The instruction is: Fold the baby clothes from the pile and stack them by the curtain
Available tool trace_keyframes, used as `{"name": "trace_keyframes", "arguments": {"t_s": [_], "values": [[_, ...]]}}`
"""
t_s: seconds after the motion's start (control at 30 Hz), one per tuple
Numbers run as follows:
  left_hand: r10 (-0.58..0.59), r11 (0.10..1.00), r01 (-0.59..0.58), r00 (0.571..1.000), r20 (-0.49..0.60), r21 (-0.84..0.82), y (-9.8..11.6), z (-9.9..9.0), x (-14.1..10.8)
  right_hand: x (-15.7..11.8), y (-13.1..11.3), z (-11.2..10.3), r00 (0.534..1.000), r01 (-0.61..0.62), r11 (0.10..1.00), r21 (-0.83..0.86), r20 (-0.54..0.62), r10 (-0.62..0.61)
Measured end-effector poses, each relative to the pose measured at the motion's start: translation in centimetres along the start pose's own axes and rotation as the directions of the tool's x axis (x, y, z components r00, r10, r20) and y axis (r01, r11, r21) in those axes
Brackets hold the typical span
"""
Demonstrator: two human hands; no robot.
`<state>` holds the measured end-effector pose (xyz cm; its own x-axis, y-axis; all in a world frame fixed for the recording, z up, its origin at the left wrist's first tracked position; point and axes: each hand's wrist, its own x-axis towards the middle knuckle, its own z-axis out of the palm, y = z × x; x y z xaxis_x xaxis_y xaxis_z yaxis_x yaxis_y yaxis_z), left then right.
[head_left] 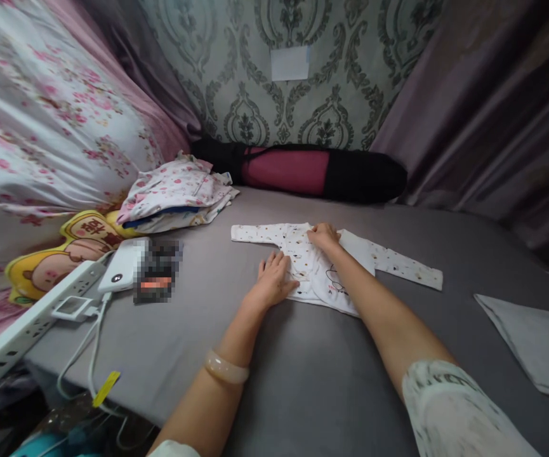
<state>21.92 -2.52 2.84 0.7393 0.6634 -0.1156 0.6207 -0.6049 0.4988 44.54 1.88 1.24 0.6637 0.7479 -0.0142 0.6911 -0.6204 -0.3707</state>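
A small white baby shirt (357,254) with tiny printed figures and a line drawing on its front lies spread on the grey sheet, both sleeves stretched out sideways. My left hand (274,279) rests flat at the shirt's left side and lower edge, fingers apart. Near the collar, my right hand (324,236) has its fingers bent and pinched together on the fabric. My right forearm crosses over part of the shirt's front and hides some of the drawing.
Folded clothes (179,190) are piled at the back left beside a yellow cartoon cushion (40,273). A white power strip (31,324), cables and a white power bank (124,263) lie left. A black and red rolled bag (286,171) lies along the wall; grey folded cloth (535,343) sits right.
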Motion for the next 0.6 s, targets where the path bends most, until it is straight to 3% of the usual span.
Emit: {"name": "trace_keyframes", "arguments": {"t_s": [0.1, 0.2, 0.3, 0.43, 0.5, 0.6], "values": [[-0.025, 1.0, 0.025, 1.0, 0.017, -0.011, -0.2, -0.5, 0.0, -0.2, 0.3, 0.2, 1.0, -0.005, 1.0, 0.001, 0.006, 0.005], [-0.034, 0.999, 0.034, 0.999, 0.023, 0.0, -0.2, -0.7, 0.0, -1.1, 0.0, -0.1, 0.995, 0.056, 0.996, -0.07, -0.079, -0.061], [-0.045, 0.999, 0.045, 0.999, 0.015, 0.014, -0.1, -0.9, -0.1, -2.3, -0.9, -0.2, 0.953, 0.221, 0.95, -0.22, -0.16, -0.259], [-0.052, 0.998, 0.052, 0.999, -0.002, 0.04, -0.1, -0.7, -0.1, -3.0, -2.2, 0.6, 0.854, 0.484, 0.834, -0.264, -0.065, -0.516], [-0.06, 0.997, 0.06, 0.998, -0.005, 0.054, -0.3, -0.6, 0.0, -3.0, -2.5, 1.4, 0.861, 0.495, 0.838, -0.227, 0.0, -0.509], [-0.062, 0.996, 0.062, 0.998, -0.012, 0.067, -0.5, -0.4, 0.1, -2.9, -2.4, 2.4, 0.908, 0.418, 0.889, -0.188, 0.102, -0.406]]}}
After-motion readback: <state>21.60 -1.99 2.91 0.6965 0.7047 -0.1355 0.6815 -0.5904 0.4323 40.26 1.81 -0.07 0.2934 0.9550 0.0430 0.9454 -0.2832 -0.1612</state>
